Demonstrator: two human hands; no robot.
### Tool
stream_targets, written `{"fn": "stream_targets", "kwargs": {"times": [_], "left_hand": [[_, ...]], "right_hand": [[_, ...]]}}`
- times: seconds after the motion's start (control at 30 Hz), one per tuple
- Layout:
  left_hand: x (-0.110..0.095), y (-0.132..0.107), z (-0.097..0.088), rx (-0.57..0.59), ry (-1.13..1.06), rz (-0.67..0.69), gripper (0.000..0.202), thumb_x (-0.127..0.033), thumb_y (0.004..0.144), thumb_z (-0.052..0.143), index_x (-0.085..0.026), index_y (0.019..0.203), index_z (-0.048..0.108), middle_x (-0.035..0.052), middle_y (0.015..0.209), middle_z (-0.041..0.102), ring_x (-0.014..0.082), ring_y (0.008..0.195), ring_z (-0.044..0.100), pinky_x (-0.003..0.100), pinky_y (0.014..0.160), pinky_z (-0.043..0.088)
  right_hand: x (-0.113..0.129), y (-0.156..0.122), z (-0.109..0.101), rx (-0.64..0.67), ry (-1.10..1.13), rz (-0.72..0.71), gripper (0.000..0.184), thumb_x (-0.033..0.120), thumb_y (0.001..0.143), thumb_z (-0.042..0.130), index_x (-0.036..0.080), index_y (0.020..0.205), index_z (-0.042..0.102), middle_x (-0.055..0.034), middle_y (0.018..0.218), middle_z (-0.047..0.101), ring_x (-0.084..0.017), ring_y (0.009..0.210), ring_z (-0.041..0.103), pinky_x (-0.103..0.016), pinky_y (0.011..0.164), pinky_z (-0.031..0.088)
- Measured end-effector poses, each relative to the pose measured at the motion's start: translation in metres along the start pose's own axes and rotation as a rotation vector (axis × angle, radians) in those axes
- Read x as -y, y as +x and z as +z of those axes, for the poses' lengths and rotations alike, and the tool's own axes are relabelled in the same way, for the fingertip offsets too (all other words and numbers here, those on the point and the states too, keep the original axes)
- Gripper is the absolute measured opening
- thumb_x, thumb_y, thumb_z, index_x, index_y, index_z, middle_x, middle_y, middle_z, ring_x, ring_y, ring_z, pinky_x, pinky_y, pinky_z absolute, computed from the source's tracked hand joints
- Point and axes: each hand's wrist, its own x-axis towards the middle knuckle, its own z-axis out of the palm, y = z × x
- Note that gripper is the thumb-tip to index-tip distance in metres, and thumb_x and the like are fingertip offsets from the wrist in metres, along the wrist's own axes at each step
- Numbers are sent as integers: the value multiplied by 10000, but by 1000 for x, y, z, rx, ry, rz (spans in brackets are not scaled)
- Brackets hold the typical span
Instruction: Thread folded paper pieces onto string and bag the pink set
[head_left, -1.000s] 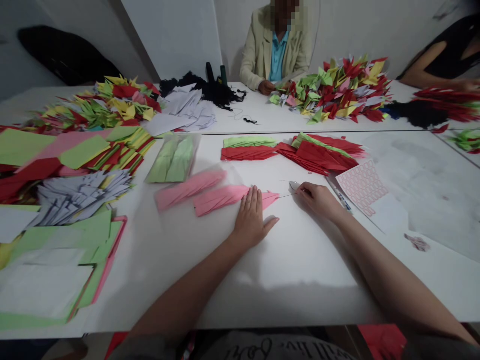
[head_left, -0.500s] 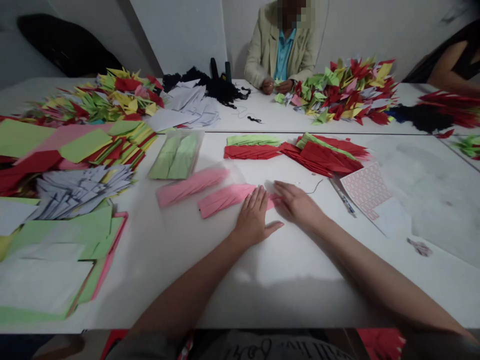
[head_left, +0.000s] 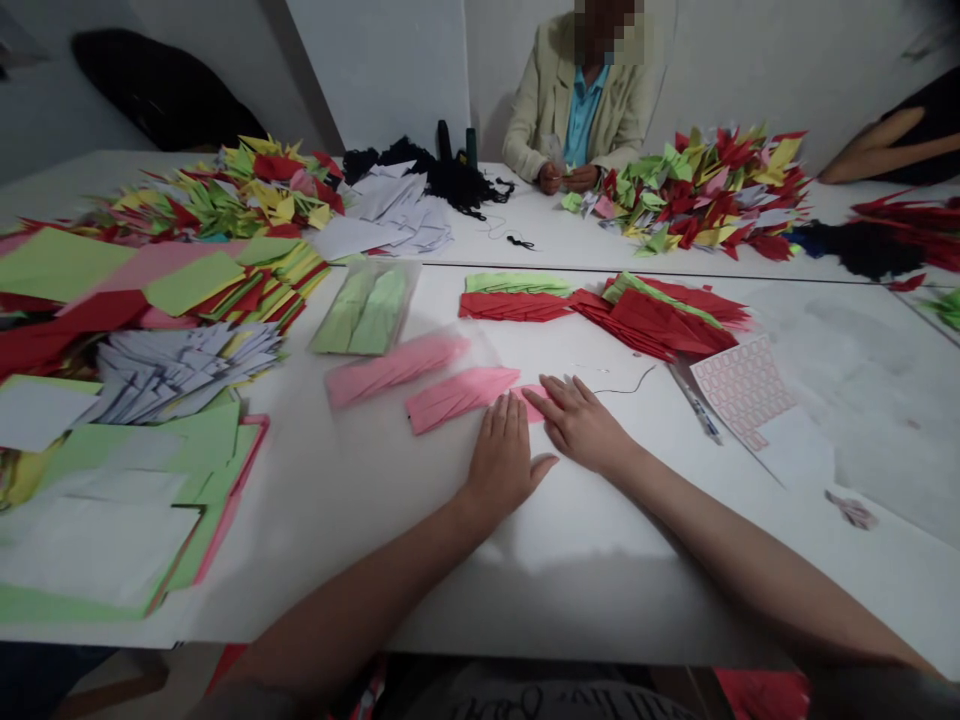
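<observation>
Resting my left hand and right hand on pink folded paper, fingers spread apart, clamped on nothing

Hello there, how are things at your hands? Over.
Left hand resting against pink paper strip. Right hand on its tip. Loose black thread just beyond.

Left hand palm down, flat, fingers together and pointing far, thumb splayed out to the right. Right hand also palm down, fingers slightly spread and angled far-left, no pinch visible. The two hands sit just beside each other, not touching, left thumb tip close to the right wrist side. Both forearms bare. Left forearm comes in from near centre-left, right forearm from the near right, wrists low.
</observation>
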Motion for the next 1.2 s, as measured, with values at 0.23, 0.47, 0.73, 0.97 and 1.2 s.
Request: {"fn": "stream_targets", "kwargs": {"times": [0.23,0.47,0.73,0.97,1.2], "left_hand": [[-1,4,-4,36,24,9,859,-615,908,429,65,1429,368,289,1507,343,384,1435,301,517,1182,245],[0,4,-4,56,21,9,867,-622,898,445,61,1429,377,281,1512,338,384,1438,295,512,1191,230],[-2,5,-7,62,40,3,879,-626,898,450,81,1416,382,309,1495,344,386,1420,330,509,1180,251],[-1,4,-5,33,35,3,876,-635,885,470,55,1418,393,293,1503,347,387,1420,328,511,1172,254],[1,5,-9,44,35,12,866,-654,878,461,24,1414,417,276,1487,392,380,1410,350,507,1168,263]], "right_hand": [[13,10,-7,-20,-85,38,498,261,923,486,199,1417,482,-190,1464,465,-342,1313,459,-588,1114,256],[23,14,-2,-97,-128,101,443,268,918,510,158,1346,539,-209,1478,447,-351,1336,444,-573,1105,266],[6,0,-13,-51,-104,109,431,271,936,457,130,1331,557,-208,1488,431,-336,1350,420,-557,1126,245],[4,17,-23,37,-50,-37,450,289,969,417,136,1382,507,-155,1096,621,-277,958,550,-388,799,448],[-21,23,-19,76,-1,-144,413,221,963,425,148,1348,555,-116,992,596,-232,889,547,-348,803,436]]}}
